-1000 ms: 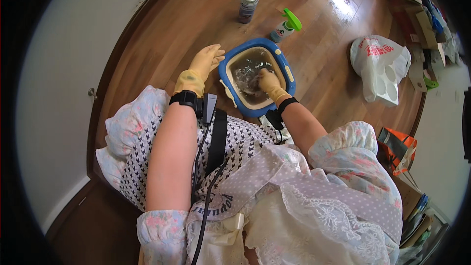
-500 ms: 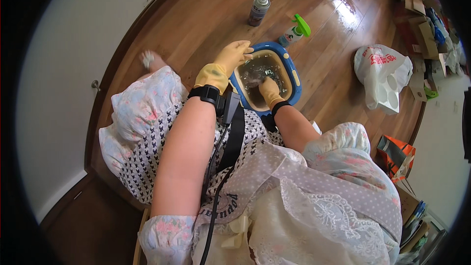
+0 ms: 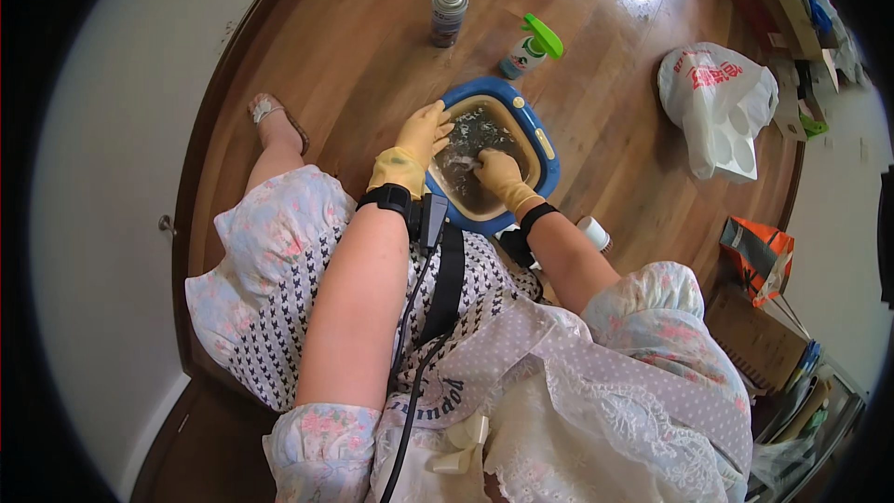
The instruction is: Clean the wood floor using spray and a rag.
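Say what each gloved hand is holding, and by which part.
Cannot be told: the right hand is at the murky water in the blue basin, its grasp hidden; the left hand is by the basin's left rim, any grip unclear.

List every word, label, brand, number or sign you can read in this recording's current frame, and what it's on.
Gray polka-dot cloth: dark curved lettering, not copied out here.
White plastic bag: red print, creased, not copied out here.
Metal can: label print too small to read.
Green-trigger spray bottle: label too small to read.
Blue basin: no readable print.
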